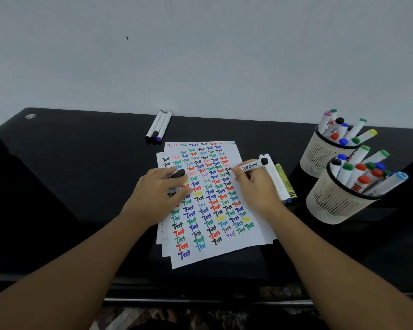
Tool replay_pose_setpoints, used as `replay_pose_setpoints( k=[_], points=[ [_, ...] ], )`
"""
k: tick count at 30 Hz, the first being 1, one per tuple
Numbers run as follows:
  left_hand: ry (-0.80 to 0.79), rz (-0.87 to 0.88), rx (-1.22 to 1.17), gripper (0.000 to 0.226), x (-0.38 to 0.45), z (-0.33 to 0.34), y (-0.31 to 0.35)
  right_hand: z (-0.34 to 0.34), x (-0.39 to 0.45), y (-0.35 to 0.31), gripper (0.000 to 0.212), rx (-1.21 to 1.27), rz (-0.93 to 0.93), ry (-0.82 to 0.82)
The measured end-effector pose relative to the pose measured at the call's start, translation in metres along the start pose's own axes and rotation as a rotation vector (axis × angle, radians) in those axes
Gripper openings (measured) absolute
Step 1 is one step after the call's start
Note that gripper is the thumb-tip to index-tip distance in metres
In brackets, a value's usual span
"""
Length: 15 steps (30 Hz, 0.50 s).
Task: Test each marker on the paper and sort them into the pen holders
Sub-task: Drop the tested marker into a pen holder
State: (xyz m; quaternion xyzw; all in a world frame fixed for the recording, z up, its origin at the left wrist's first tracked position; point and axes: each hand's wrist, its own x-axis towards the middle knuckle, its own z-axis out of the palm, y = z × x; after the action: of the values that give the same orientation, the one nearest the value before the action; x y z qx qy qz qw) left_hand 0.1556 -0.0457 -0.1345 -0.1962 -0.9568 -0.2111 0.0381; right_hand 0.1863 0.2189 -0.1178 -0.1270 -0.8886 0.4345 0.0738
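A stack of white paper [253,225] covered with coloured "Test" words lies on the black desk. My right hand [255,186] grips a white whiteboard marker [250,166] with a black end, its tip down on the paper's right side. My left hand [160,194] rests on the sheet and holds the black cap [179,173] between its fingers. Two cream pen holders stand at the right, the far one [317,158] and the near one [332,203], both full of markers.
Three thin pens [159,126] lie at the back of the desk [69,175] by the wall. Several loose markers [280,179] lie right of the paper, beside my right hand. The desk's front edge runs just under my forearms.
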Motion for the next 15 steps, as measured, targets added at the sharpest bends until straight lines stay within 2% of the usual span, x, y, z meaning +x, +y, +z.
replay_pose_setpoints(
  k=[7, 15],
  points=[
    [-0.024, -0.009, 0.015, 0.054, 0.0, -0.0013, 0.0, -0.0018, -0.0036, -0.0015, 0.038, 0.065, 0.017, 0.033],
    [-0.025, -0.005, 0.009, 0.054, 0.0002, -0.0025, 0.0016, 0.0008, -0.0004, -0.0001, 0.038, 0.022, 0.014, 0.041]
  ],
)
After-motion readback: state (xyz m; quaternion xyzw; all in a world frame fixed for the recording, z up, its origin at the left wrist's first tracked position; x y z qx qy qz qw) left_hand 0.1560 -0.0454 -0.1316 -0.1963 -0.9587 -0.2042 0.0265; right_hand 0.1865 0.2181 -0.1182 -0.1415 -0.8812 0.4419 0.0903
